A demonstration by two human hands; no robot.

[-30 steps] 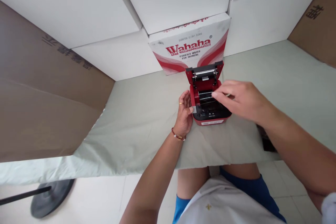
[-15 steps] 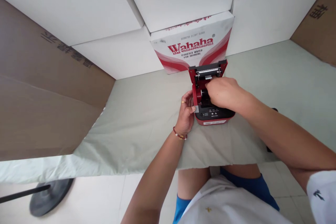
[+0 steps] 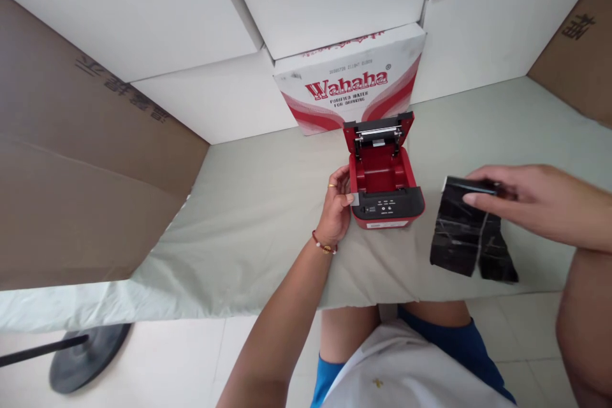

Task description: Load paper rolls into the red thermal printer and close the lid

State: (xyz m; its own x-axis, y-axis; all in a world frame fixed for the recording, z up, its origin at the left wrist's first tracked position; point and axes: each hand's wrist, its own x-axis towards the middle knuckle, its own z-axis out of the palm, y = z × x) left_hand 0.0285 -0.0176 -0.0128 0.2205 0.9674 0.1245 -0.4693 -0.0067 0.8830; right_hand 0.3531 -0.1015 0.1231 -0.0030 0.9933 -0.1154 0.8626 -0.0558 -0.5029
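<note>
A small red and black printer (image 3: 387, 220) stands on the cloth-covered table with its lid raised, its red inner compartment showing with nothing in it. My left hand (image 3: 336, 209) grips the printer's left side, thumb on a grey tab at the front corner. To the right of the printer, my right hand (image 3: 507, 191) holds a roll of black film (image 3: 459, 229) between thumb and fingers. Loose, creased black pieces hang down from the roll toward the table's front part.
Behind the printer a white and red Wahaha carton (image 3: 354, 92) leans against stacked white boxes (image 3: 329, 0). Brown cartons stand at left (image 3: 86, 172) and far right (image 3: 574, 51). A round black stand base (image 3: 90, 360) is on the floor.
My right hand has come out of the printer's compartment and moved right, carrying the black film roll. The compartment is now uncovered to view. My left hand stays on the printer's side.
</note>
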